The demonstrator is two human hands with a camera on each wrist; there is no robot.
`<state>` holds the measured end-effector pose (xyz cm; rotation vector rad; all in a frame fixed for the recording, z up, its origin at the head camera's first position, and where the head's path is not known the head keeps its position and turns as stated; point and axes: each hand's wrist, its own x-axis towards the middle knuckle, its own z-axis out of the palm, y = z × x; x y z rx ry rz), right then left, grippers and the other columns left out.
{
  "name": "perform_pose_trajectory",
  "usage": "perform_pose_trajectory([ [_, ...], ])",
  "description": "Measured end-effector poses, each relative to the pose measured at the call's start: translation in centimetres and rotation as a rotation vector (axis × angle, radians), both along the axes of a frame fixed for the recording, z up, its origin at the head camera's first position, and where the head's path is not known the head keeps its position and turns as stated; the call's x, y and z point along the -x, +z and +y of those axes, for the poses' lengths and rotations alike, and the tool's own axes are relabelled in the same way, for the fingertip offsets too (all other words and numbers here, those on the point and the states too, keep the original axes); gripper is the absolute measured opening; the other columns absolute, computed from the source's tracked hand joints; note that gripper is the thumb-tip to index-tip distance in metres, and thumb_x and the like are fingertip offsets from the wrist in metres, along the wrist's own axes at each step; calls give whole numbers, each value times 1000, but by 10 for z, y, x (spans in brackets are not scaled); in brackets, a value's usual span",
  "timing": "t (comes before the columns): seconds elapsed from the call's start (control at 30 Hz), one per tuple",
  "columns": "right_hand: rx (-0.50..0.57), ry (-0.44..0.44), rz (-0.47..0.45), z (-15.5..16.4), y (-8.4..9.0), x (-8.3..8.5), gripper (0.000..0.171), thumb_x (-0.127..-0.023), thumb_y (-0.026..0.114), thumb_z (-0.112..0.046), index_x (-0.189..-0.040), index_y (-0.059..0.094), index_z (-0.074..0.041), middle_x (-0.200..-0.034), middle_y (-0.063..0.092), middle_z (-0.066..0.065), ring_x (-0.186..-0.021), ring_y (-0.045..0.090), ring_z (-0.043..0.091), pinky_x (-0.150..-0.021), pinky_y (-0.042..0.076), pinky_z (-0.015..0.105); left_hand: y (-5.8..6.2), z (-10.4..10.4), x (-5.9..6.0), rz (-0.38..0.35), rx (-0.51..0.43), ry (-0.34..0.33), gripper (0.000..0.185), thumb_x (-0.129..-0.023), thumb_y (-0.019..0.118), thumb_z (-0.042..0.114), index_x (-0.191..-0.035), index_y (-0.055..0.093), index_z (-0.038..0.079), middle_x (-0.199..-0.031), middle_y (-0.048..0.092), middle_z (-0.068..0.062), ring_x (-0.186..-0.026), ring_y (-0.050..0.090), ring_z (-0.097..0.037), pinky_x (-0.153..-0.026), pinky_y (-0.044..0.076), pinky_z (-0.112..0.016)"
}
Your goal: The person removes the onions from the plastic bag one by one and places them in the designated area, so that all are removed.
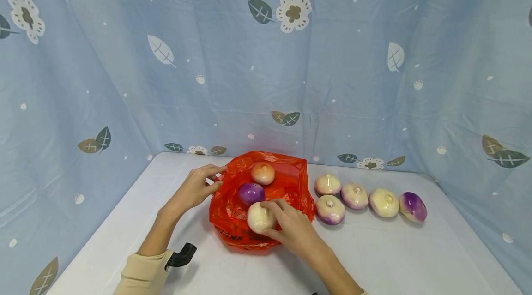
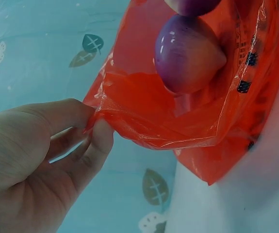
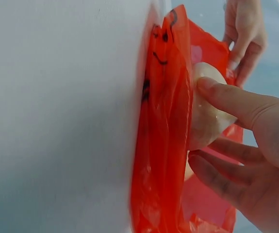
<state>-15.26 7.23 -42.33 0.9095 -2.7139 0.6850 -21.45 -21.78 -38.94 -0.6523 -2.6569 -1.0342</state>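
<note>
So the pale onion (image 1: 259,217) sits right at the near lip of the red bag (image 1: 232,221), and the right hand (image 1: 293,230) is curled round it from the right side, fingers wrapping its top. The left hand (image 1: 195,189) is off on the bag's left edge, pinching the plastic rim (holding the mouth open, by the look of it). The onion is roundish, so no real long axis; I can't tell where its tip points. A purple onion (image 1: 251,193) and an orange-tinted one (image 1: 262,173) lie further back in the bag on the bench (image 1: 415,258).
</note>
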Motion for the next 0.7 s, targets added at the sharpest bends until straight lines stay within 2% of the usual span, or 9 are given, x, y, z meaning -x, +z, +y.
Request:
perform_pose_trajectory([
  [0.33, 4, -28, 6, 22, 10, -1, 58, -78, 80, -37, -131, 56, -27, -115, 61, -8, -99, 64, 9, -86, 58, 34, -1, -1, 0, 26, 4, -6, 39, -87, 64, -2, -125, 65, -1, -113, 70, -13, -87, 69, -22, -69, 61, -26],
  [0.7, 36, -48, 31, 46, 19, -6, 61, -76, 84, -31, -131, 57, -26, -120, 60, -6, -102, 63, 9, -90, 57, 31, 0, 0, 0, 26, -5, -14, 39, -87, 64, -3, -125, 65, -1, -115, 70, -14, -87, 70, -23, -68, 60, -24],
])
